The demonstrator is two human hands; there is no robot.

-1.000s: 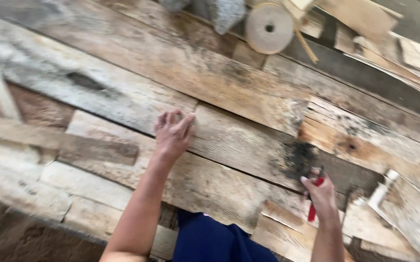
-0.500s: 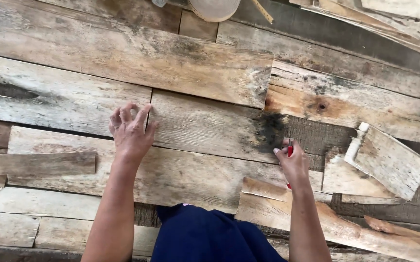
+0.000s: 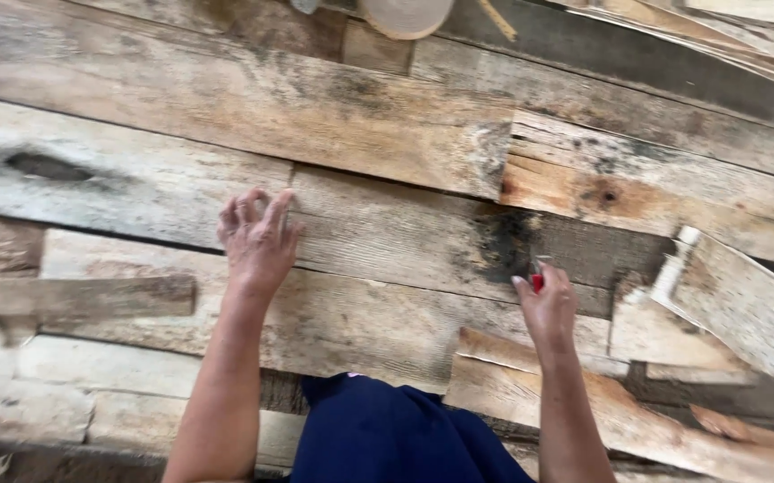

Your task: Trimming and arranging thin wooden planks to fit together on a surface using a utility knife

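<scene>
So the thing we're handling here is a small red thing (image 3: 537,283), maybe a marker or crayon. It's too small to say which. It sits just right of centre in the view, at about 4 o'clock, pinched in the fingers (image 3: 523,288) of our right hand (image 3: 548,309). The tip points up at the dark stain (image 3: 503,243) on the grey plank (image 3: 387,228), just short of it or barely touching; we can't tell which.

Our left hand (image 3: 257,241) is over at 9 o'clock from the red thing, lying palm down on the same plank. Its fingers are slightly spread and holding nothing, with the fingertips right at the butt seam (image 3: 293,174) where two boards meet.

Best guess on the step: we're bracing the plank with the left hand and bringing the red thing in to the wood beside the stain. Any stroke there would call for the left hand staying planted and the right wrist staying low and steady, since the grain is rough and splintery.

Going outward:
- A loose offcut (image 3: 736,300) lies tilted at 3 o'clock.
- A split orange-ish board (image 3: 602,411) is at 5 o'clock, under the right forearm.
- A short batten (image 3: 74,295) lies at 9 o'clock, well apart from the left hand.
- Our blue-clad knee (image 3: 387,434) is at 6 o'clock.
- A pale round object (image 3: 405,13) is cut off at 12 o'clock.
</scene>
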